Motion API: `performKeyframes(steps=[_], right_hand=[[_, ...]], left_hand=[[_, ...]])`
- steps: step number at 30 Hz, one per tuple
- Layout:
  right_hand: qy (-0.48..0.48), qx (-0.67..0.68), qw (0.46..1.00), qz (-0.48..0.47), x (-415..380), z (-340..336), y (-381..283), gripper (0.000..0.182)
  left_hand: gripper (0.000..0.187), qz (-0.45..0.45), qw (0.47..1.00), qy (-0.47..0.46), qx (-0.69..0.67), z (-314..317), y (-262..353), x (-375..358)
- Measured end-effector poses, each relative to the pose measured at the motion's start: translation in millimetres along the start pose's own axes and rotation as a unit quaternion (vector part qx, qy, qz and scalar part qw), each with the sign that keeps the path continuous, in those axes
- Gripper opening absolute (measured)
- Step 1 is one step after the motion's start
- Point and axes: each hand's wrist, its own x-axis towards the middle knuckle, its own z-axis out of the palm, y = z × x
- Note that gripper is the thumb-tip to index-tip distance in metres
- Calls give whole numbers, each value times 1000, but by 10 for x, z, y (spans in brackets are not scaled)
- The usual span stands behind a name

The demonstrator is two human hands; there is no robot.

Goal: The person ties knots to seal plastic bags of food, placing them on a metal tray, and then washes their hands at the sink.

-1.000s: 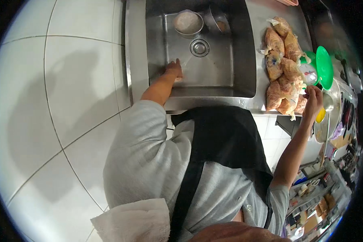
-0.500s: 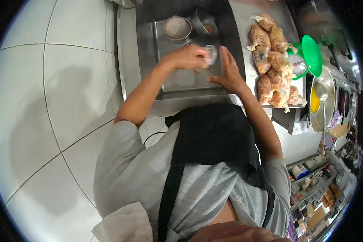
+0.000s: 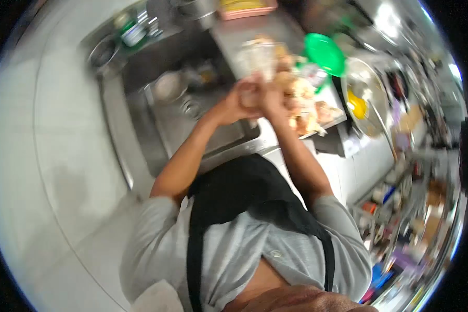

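Observation:
My left hand (image 3: 235, 105) is closed round a small clear container (image 3: 249, 96), its outline smeared by motion. Pressed up against it, my right hand (image 3: 272, 100) also seems closed on the container; its fingers are blurred. Both hands are raised over the right rim of the sink. A pale translucent thing (image 3: 258, 56) shows just beyond my fingertips, too blurred to name. Behind them lie several knotted plastic bags of orange-brown food (image 3: 296, 96). In the metal sink (image 3: 184, 132) a round bowl with pale contents (image 3: 170, 87) sits near the drain (image 3: 190, 108).
A green scale (image 3: 323, 54) stands behind the bags. To the right is a large pot (image 3: 366, 86) with a ladle and something yellow. A green bottle (image 3: 130, 30) stands at the sink's back left corner, a pink tray (image 3: 247, 10) at the back. Shelves (image 3: 400, 223) fill the lower right.
My hands have come together and moved rightward, out of the sink toward the food bags, with the clear container. The view has turned and shifted right.

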Motion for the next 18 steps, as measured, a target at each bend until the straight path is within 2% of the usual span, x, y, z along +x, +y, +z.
performKeyframes(steps=[2,3,4,5,6,7,8,9,10,12,13,14,16,18], right_hand=[[96,-50,994,-7,139,524,254,52],[143,-74,987,-7,208,772,386,49],[241,-119,960,-77,44,509,214,42],[220,-40,972,-77,47,337,99,39],[153,89,984,-35,61,249,39,37],[99,210,972,22,69,160,-25,34],[33,315,948,30,40,6,-160,33],[34,231,972,-37,87,177,-157,31],[29,140,984,-103,102,377,-159,29],[88,77,959,-258,-42,466,-231,32],[83,78,954,-276,-167,388,-270,35],[76,80,950,-294,-294,318,-310,38],[70,48,949,-303,-439,452,-267,45],[38,55,954,-291,-564,469,-214,48]], left_hand=[[99,-52,993,-30,-97,6,279,20],[93,-72,990,-44,-112,17,489,-25],[83,22,998,-20,49,-36,239,-55],[58,-8,997,61,-43,6,421,-108],[35,-114,989,91,23,-142,295,-187],[39,-226,968,108,-28,-261,133,-242],[45,-233,939,-48,-248,-403,-75,-318],[51,-233,839,-198,-449,-493,-193,-329],[54,-240,831,-143,-481,-389,-70,-321],[60,-257,804,-21,-537,-102,308,-391],[56,-234,713,20,-660,-194,84,-348],[52,-211,768,14,-604,-240,-146,-326],[42,-286,762,90,-574,-326,-378,-217],[34,-252,826,-25,-504,-797,-1373,-139]])
